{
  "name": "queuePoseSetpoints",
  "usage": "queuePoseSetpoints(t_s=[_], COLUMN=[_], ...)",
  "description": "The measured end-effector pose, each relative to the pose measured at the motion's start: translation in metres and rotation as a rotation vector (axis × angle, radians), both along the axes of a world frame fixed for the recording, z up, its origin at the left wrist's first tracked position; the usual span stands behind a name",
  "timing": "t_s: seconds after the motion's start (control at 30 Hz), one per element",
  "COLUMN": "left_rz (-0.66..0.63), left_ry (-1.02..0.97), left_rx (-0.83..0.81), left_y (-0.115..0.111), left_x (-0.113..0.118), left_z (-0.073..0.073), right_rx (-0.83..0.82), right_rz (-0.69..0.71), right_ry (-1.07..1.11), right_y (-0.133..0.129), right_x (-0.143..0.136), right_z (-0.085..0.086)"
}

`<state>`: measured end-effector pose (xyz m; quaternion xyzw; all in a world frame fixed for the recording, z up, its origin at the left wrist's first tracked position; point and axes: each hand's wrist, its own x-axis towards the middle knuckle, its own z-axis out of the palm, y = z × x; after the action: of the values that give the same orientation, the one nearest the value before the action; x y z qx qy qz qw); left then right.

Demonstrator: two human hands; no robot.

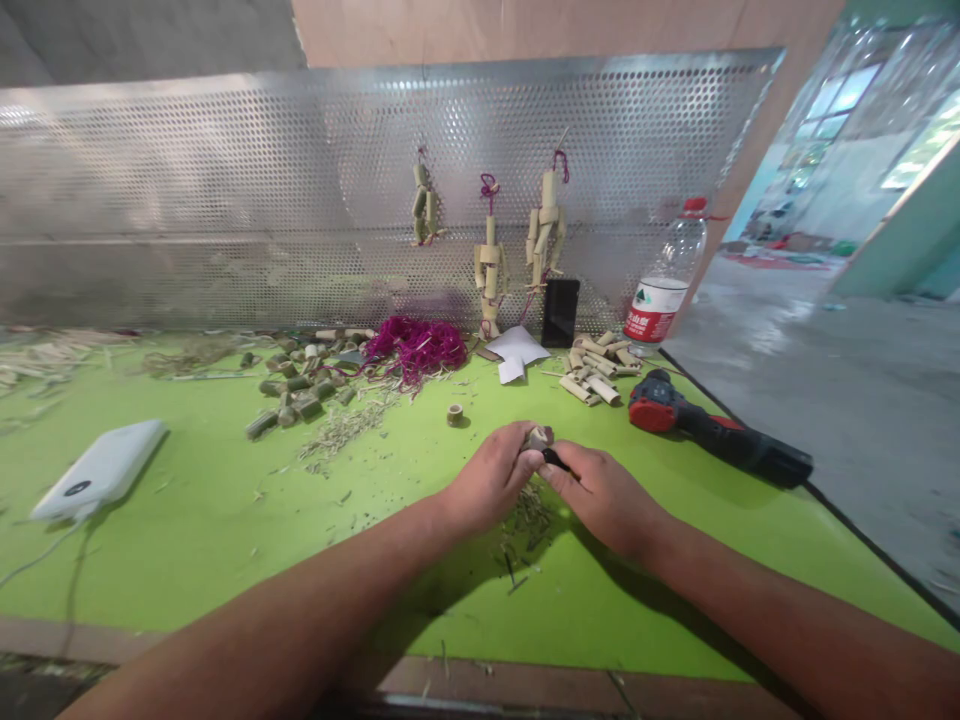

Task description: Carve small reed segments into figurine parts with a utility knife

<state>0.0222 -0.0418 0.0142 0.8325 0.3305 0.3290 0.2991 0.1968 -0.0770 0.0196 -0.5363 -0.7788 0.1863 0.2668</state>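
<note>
Over the green tabletop [217,560], my left hand [491,475] is closed around a short bamboo piece [538,437] with a hollow end. My right hand [611,500] grips a slim black-handled tool [553,458] pressed close against that piece. Its working end is hidden between the fingers, so its kind is unclear. Both hands meet at the thumbs. Beneath them lies a heap of thin shavings [531,515]. A short bamboo ring [454,415] stands just beyond my left hand.
Cut bamboo pieces [296,388], purple cord [416,348] and split tubes [596,365] lie toward the back. Jointed bamboo figures [546,225] hang on a perforated metal panel [262,190]. A cordless power tool [720,435], bottle [660,300], phone [561,312] and white power bank [105,470] surround the work.
</note>
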Motion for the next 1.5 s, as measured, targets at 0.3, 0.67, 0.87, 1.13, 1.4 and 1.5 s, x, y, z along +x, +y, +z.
queuePoseSetpoints(t_s=[0.3,0.67,0.87,1.13,1.4,1.5], left_rz=[0.071,-0.202,-0.094,-0.100,-0.215,-0.127], left_ry=[0.071,-0.213,-0.125,-0.208,-0.265,-0.220], left_rx=[0.049,-0.303,-0.196,-0.311,-0.347,-0.322], left_y=[0.0011,0.0037,0.0054,0.0038,0.0062,0.0076], left_x=[-0.0003,-0.0022,-0.0018,-0.0016,-0.0016,-0.0013], left_z=[-0.0011,-0.0041,-0.0030,-0.0044,-0.0052,-0.0074], right_rx=[0.016,-0.011,0.031,0.017,0.010,0.028], right_rz=[-0.046,-0.004,-0.024,-0.005,0.007,-0.020], right_ry=[-0.059,-0.050,-0.088,-0.017,0.010,0.003], right_y=[-0.0014,-0.0008,-0.0028,-0.0021,-0.0031,-0.0029], right_x=[0.0002,-0.0004,-0.0009,-0.0008,-0.0010,-0.0007], right_z=[-0.0020,0.0007,-0.0009,0.0010,0.0016,0.0012])
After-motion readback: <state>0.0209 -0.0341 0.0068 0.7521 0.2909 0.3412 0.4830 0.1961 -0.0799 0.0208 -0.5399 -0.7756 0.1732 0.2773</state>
